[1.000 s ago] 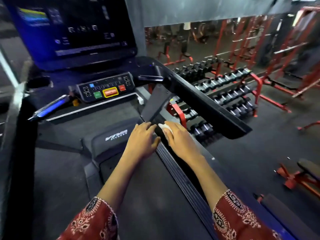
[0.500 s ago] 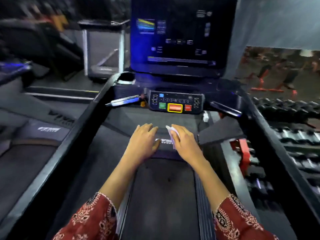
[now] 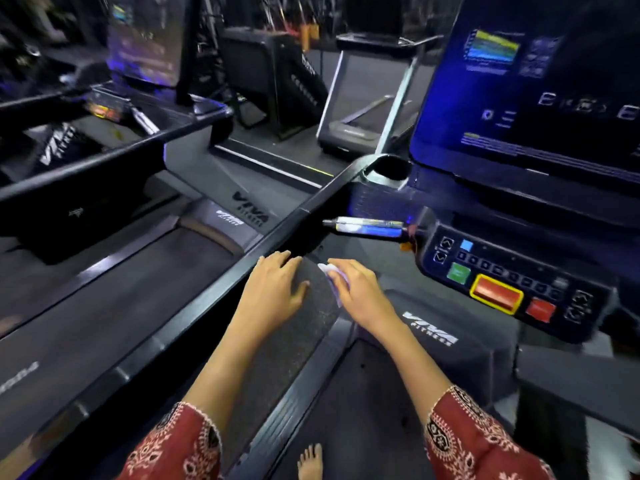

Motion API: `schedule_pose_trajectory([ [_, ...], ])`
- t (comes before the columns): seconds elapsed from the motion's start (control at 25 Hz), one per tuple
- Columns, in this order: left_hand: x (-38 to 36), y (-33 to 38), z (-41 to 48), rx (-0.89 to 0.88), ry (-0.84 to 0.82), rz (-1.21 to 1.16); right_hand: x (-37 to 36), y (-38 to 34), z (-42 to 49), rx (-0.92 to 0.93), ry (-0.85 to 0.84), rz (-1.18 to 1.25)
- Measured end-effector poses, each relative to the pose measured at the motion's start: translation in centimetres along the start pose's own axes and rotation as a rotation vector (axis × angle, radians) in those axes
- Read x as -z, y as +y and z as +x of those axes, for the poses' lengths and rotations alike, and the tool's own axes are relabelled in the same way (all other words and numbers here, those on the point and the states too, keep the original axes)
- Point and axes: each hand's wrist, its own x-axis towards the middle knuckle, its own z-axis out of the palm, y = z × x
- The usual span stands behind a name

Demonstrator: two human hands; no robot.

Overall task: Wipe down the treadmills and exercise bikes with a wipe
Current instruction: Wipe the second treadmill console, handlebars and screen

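Note:
I stand on a black treadmill whose motor cover carries a VIVA logo. My left hand lies flat, fingers straight, on the grey speckled panel at the deck's left side, just inside the left handrail. To its right, my right hand holds a white wipe against the same panel; the wipe sticks out past my fingers. The button console and the lit screen are up to the right.
A silver grip bar and a cup holder sit beyond my hands. A second treadmill stands close on the left, with more machines behind. My bare foot is on the belt.
Both hands, with the wipe, have moved from the right side rail across the motor cover to the deck's left side. My view has swung left with them.

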Motion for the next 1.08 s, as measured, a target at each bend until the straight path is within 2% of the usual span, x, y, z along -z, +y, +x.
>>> schedule_pose_trajectory([
  [0.12,-0.6,-1.5,5.3,-0.009,0.023,0.01,0.4,1.6,5.8,0.003,0.002,0.018],
  [0.32,-1.5,-4.0,13.0,0.0,-0.015,0.058,2.0,2.9,14.9,0.031,0.118,0.08],
  [0.48,-3.5,-5.5,18.5,0.066,-0.041,0.021,3.3,4.7,21.5,0.097,0.117,0.092],
  [0.68,-7.8,-5.4,25.3,0.179,-0.03,-0.073,3.6,9.0,30.6,0.076,0.171,0.012],
  [0.72,-8.6,-5.2,26.4,0.21,-0.059,-0.093,3.3,9.7,31.8,0.081,0.148,-0.031],
  [0.76,-9.4,-5.2,27.4,0.231,-0.104,-0.11,2.8,10.3,32.6,0.101,0.05,-0.113],
  [0.84,-10.8,-5.1,29.0,0.233,-0.19,-0.155,1.8,11.4,32.8,0.205,-0.286,-0.396],
  [0.88,-11.3,-4.9,29.4,0.235,-0.221,-0.19,1.7,12.0,32.7,0.25,-0.395,-0.532],
  [0.92,-11.8,-4.7,30.0,0.257,-0.241,-0.224,1.8,12.6,33.2,0.261,-0.438,-0.618],
  [1.0,-12.6,-4.6,30.9,0.318,-0.256,-0.249,2.4,13.3,34.7,0.22,-0.396,-0.676],
  [1.08,-12.9,-4.5,31.6,0.323,-0.272,-0.225,2.7,14.5,35.7,0.164,-0.341,-0.615],
])
